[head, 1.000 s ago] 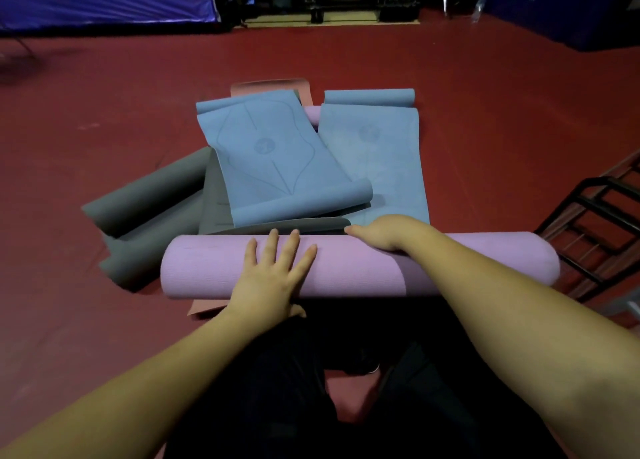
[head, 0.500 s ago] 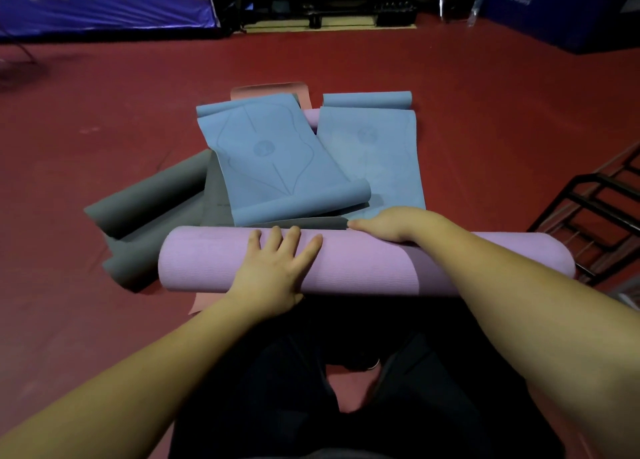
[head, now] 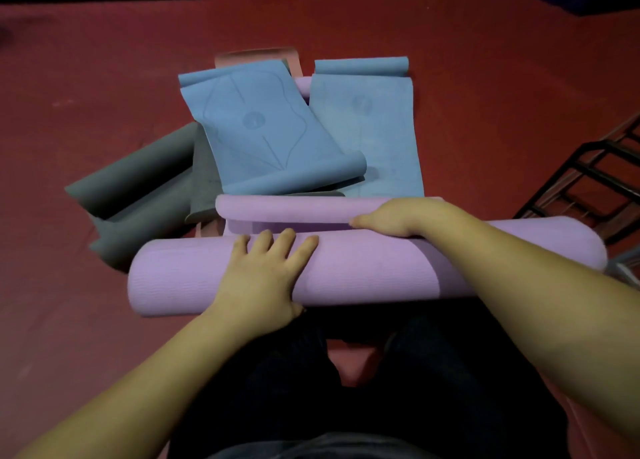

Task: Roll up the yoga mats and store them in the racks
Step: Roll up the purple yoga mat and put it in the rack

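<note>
head view: rolled purple mat (head: 381, 268) lies across the red floor (head: 485, 95) before the knees. left hand (head: 258, 282) presses flat on it, fingers spread; right hand (head: 394, 216) grips its loose flap. blue mats (head: 263, 133) lie behind, black rack (head: 588, 181) at right.

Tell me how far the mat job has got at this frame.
Done: nothing stored; the black rack at right shows no mats. In hand: the purple mat is nearly rolled, left hand pressing flat on the roll, right hand gripping its loose end. Left: two blue mats, grey mats and a pink mat lie unrolled.
</note>
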The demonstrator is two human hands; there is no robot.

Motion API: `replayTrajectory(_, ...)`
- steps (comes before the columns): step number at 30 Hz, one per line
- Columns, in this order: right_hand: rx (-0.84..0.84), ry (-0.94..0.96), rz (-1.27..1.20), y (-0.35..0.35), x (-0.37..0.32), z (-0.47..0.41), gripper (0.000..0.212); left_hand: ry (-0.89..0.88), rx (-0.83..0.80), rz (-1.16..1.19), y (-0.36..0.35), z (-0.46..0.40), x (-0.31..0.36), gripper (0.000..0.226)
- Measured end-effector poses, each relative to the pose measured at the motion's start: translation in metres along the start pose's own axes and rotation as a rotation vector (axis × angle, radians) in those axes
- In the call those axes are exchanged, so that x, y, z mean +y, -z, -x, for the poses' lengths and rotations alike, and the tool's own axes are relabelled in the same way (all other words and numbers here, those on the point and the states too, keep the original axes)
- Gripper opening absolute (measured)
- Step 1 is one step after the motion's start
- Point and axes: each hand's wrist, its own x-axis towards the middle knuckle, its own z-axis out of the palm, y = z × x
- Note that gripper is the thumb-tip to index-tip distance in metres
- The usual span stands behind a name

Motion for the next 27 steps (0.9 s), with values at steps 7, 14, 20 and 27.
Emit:
replayTrajectory(7,0.288,0.051,0.102,0.004,-0.005,-0.002,0.058,0.007,-0.215,0.116,0.016,-0.03,-0.019,0.114)
replayTrajectory(14,0.283,0.085,0.054,-0.011,-0.002,0.011,0.074,0.002,-0.499,0.297,0.026,-0.079,-0.04,0.121)
replayTrajectory(20,0.291,0.06,0.06,-0.013,-0.004,-0.001,0.08,0.031,-0.638,0.488,0.024,-0.105,-0.053,0.117)
replayTrajectory(27,0.193,0.016,0.009,-0.003,-0.003,-0.022,0.082,0.017,-0.144,0.456,0.008,-0.072,-0.05,0.098)
